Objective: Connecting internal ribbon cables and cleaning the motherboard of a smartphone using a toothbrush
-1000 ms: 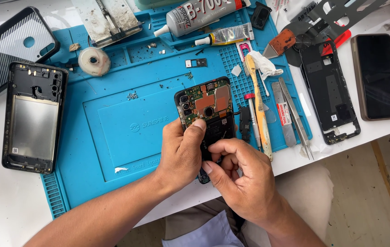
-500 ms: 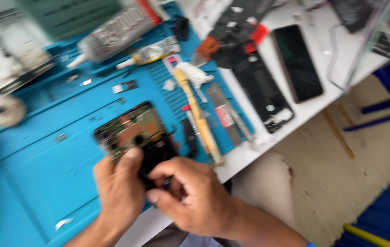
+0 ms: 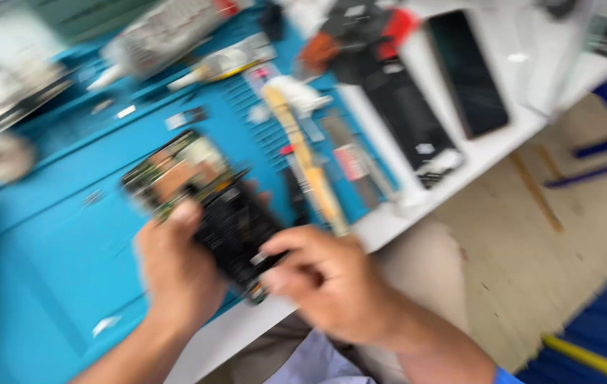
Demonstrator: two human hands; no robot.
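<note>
Opened phone (image 3: 207,206), centre-left of frame: left hand (image 3: 179,274) is gripping its side, right hand (image 3: 325,281) fingers are pinching its lower end. Steady support over the blue mat (image 3: 47,256) is advisable.

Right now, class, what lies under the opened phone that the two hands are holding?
Under the opened phone lies the blue work mat. The left hand and right hand cover the phone's lower end, so whatever sits beneath there cannot be seen. The picture is blurred.
</note>
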